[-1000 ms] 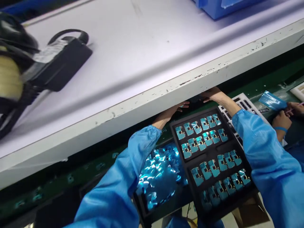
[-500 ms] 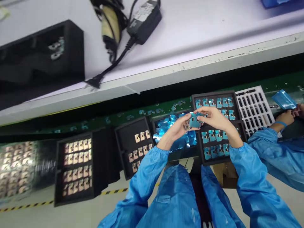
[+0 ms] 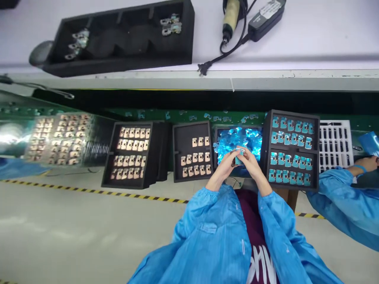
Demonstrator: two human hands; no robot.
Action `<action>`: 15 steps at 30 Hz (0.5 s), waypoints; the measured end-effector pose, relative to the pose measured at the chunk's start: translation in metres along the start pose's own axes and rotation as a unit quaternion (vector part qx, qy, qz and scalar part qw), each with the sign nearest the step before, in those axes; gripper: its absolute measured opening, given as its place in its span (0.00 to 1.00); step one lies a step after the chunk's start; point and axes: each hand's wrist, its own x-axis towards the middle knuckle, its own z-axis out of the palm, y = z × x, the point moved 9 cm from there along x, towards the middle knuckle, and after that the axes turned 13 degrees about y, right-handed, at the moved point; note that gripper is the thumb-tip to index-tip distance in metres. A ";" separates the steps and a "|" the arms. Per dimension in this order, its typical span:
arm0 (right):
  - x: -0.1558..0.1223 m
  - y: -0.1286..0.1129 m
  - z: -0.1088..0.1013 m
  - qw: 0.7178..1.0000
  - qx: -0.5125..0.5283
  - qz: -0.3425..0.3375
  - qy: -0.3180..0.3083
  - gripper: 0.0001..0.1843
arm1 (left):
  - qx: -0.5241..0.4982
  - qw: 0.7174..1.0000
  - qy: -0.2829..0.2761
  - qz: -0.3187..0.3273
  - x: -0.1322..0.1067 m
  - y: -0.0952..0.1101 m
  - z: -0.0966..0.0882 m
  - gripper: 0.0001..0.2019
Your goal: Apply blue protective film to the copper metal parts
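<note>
The left hand [image 3: 224, 169] and right hand [image 3: 251, 167] are closed in a firm grip on a small blue-and-metal part [image 3: 239, 157], held over a tray of shiny blue film [image 3: 238, 142]. A black tray of blue parts [image 3: 291, 113] sits just to the right, a black tray of tan parts [image 3: 185, 134] just to the left, both on the green counter [image 3: 189, 115].

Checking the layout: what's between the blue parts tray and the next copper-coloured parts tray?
Head view: a tray heaped with shiny blue pieces, partly behind the left hand and right hand.
</note>
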 end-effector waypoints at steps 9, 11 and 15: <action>0.002 0.062 0.042 0.997 0.023 0.075 0.025 0.24 | 0.103 0.992 0.046 0.050 0.000 -0.002 -0.065 0.11; 0.002 0.073 0.048 0.997 0.007 0.071 0.034 0.23 | 0.129 0.987 0.075 0.066 0.002 -0.001 -0.081 0.10; 0.005 0.093 0.067 0.998 -0.024 0.041 0.049 0.22 | 0.182 0.960 0.176 0.115 0.005 0.004 -0.119 0.12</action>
